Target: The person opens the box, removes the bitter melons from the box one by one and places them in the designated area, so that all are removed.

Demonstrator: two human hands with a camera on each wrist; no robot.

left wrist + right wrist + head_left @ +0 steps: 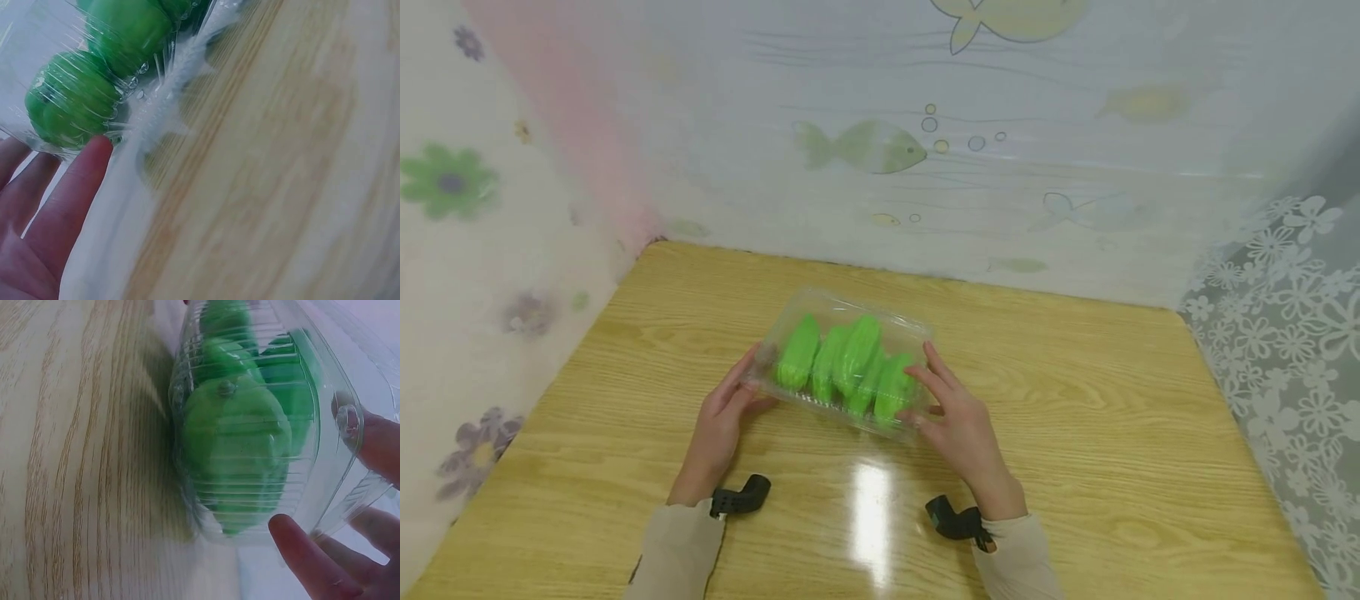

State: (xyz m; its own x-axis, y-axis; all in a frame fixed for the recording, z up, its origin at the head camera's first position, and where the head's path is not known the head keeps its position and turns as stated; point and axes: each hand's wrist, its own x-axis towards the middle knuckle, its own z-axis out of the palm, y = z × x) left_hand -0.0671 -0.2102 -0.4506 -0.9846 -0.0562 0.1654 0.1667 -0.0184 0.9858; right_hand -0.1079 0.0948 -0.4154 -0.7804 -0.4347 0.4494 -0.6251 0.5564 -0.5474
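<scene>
Both hands hold a clear plastic clamshell box (887,315) over the middle of the table, its long side slanting down to the right in the head view. Inside lie several green, elongated, ribbed fruit-like pieces (857,354). At the box's left end is the left hand (718,429), gripping the lower corner; in the left wrist view its fingertips touch the plastic beside a green piece (72,103). The right hand (962,429) grips the right end. Its fingers (300,553) meet the ribbed side wall in the right wrist view, with another digit at the rim.
The wood-grain table (1112,400) extends around the box on all sides. Behind it hangs a pale covering with fish drawings (880,148). Floral fabric (452,183) lines the left, and white lace-like flowers (1292,333) edge the right. A black wrist camera (741,497) sits on the left wrist.
</scene>
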